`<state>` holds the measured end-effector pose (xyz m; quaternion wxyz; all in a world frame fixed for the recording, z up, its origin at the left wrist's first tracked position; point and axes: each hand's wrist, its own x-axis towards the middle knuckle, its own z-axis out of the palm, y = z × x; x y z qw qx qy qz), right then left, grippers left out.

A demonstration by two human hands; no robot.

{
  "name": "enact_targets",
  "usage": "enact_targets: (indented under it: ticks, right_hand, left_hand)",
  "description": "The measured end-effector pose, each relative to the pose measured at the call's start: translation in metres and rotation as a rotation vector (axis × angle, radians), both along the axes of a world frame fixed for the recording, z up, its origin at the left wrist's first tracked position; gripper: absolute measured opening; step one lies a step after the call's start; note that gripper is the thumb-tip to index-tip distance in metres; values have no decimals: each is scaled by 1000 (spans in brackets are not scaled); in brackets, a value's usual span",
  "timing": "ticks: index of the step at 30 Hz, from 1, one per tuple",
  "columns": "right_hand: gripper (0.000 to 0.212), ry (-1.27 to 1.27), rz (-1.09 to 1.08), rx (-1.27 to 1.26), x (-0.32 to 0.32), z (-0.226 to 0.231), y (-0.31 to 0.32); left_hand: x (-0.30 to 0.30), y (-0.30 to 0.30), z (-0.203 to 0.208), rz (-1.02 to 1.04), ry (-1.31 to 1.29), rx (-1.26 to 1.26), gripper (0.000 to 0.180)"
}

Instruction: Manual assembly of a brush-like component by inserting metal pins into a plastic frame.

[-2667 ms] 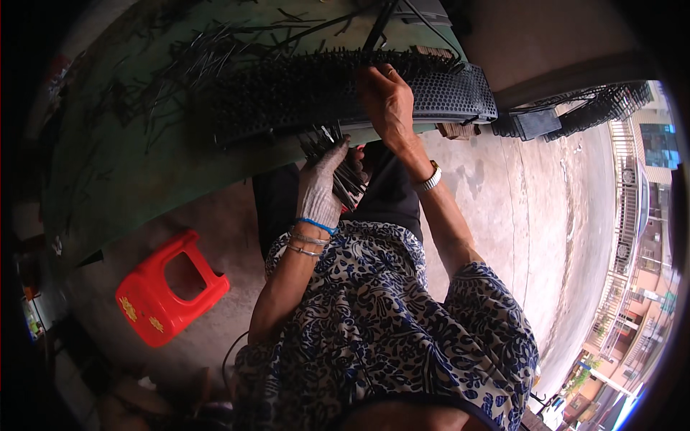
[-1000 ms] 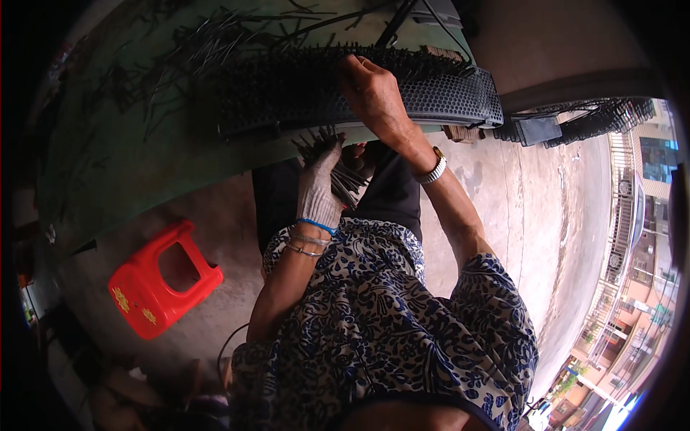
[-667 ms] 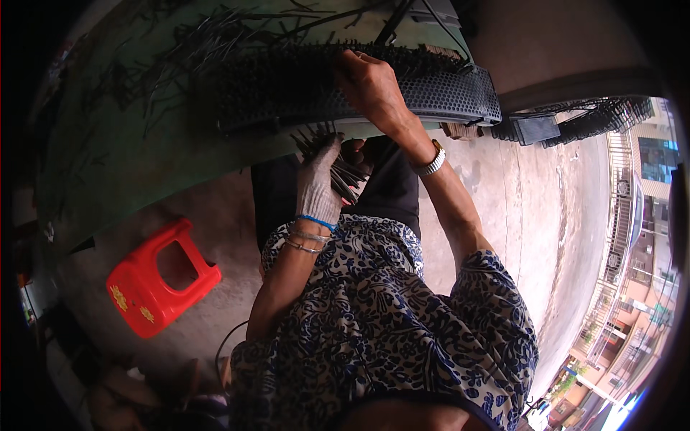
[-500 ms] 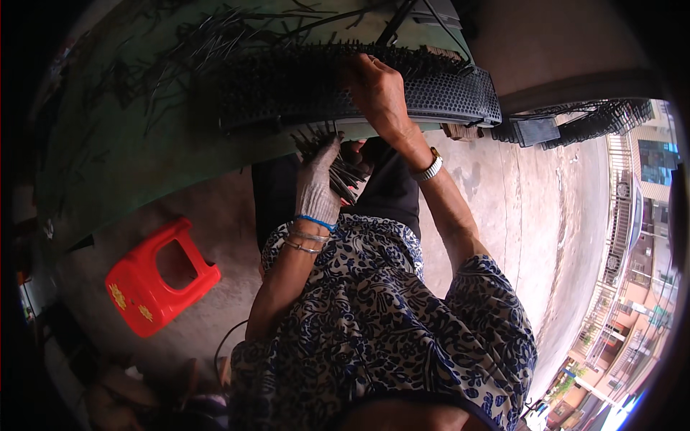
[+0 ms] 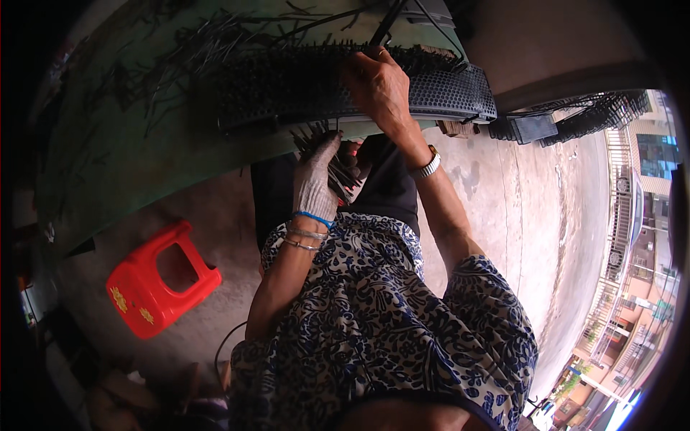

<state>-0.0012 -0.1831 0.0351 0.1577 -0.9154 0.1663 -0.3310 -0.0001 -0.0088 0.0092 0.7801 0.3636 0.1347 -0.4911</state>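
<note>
Densely perforated panel (image 5: 454, 92) — thin strips (image 5: 345, 179)

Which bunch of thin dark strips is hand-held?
The bundle of thin dark strips in the white-gloved left hand; the loose heap of similar strips lies scattered, ungripped, on the green tabletop.

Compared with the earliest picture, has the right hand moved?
Yes, slightly: judged against the right end of the perforated black panel, the right hand has shifted left and a little toward the panel's far edge.

One perforated panel (image 5: 449, 93), one glove (image 5: 314, 187), one wristwatch (image 5: 430, 163), one stool (image 5: 152, 287).
</note>
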Motion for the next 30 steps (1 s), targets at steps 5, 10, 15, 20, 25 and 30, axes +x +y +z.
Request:
enact_targets:
  ticks: [5, 10, 15, 20, 25, 30]
  right_hand:
    - [9, -4, 15, 30, -4, -1, 9]
    - [10, -29, 37, -38, 3, -1, -1]
    - [12, -26, 3, -29, 6, -8, -3]
    - [13, -87, -103, 92, 1, -14, 12]
    - [20, 62, -75, -18, -6, -17, 8]
    - [17, 230, 196, 485, -43, 21, 24]
  left_hand:
    - [-1, 1, 4, 8, 10, 11, 19]
    - [-3, -1, 9, 5, -3, 37, 18]
    - [-3, 0, 4, 13, 51, 30, 19]
    - [-2, 3, 6, 17, 43, -15, 18]
    - [-2, 1, 2, 10, 69, 1, 17]
    - [-1, 2, 3, 11, 0, 7, 18]
